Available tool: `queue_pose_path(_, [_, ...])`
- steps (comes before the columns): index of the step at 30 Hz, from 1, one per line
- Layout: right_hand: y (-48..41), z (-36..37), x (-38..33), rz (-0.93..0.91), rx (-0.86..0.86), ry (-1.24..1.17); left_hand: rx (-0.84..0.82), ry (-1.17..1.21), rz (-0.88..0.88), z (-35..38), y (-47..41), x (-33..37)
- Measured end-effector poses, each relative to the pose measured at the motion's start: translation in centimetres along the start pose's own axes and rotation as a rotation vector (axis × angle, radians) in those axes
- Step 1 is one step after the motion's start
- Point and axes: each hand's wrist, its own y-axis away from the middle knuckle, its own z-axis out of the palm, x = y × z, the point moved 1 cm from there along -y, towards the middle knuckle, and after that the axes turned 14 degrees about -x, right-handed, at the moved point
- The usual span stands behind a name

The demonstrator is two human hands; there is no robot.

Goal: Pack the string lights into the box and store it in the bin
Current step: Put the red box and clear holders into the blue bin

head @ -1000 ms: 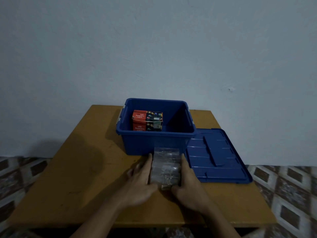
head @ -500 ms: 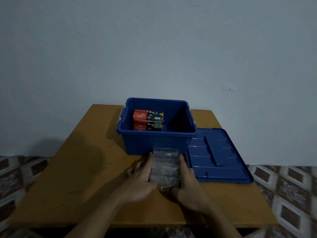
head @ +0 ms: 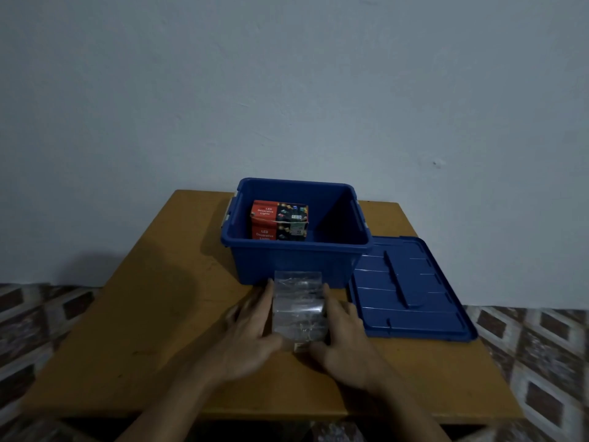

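Head view: the clear string lights pack (head: 299,309) sits on the table (head: 159,314), right in front of the blue bin (head: 287,263). Left hand (head: 251,327) and right hand (head: 345,333) press flat on its sides, neither grip clenched. Looks light, crinkly and slippery, so I'd squeeze the long sides gently.

Head-worn view, downward over table (head: 143,330)
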Motion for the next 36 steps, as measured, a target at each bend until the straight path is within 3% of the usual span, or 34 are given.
queue_pose_path(9, [0.1,0.0,-0.2,0.085,-0.098,-0.032,-0.061,-0.04,-0.022,0.1,-0.1,-0.9])
queue_pose_path(13, [0.4,-0.2,0.6,-0.005,-0.046,-0.061,0.004,0.053,0.186,0.0,0.7,-1.3])
queue_pose_path(16, [1.2,-0.5,-0.4,-0.044,-0.044,-0.275,0.034,0.205,0.279,-0.4,2.2,0.0])
queue_pose_path(18, [1.9,-1.2,-1.2,-0.016,-0.03,-0.41,0.062,0.233,0.245,-1.0,3.2,1.1])
queue_pose_path(23, [2.6,-2.9,-3.6,0.076,0.004,-0.306,0.151,0.236,0.092,-2.2,4.3,3.4])
queue_pose_path(29, [1.1,-2.4,-3.6,0.218,-0.028,-0.18,0.003,0.315,-0.05,-2.1,3.2,3.7])
queue_pose_path(36, [1.0,-2.1,-3.5,0.249,-0.023,-0.23,0.039,0.422,-0.116,-1.6,2.6,3.7])
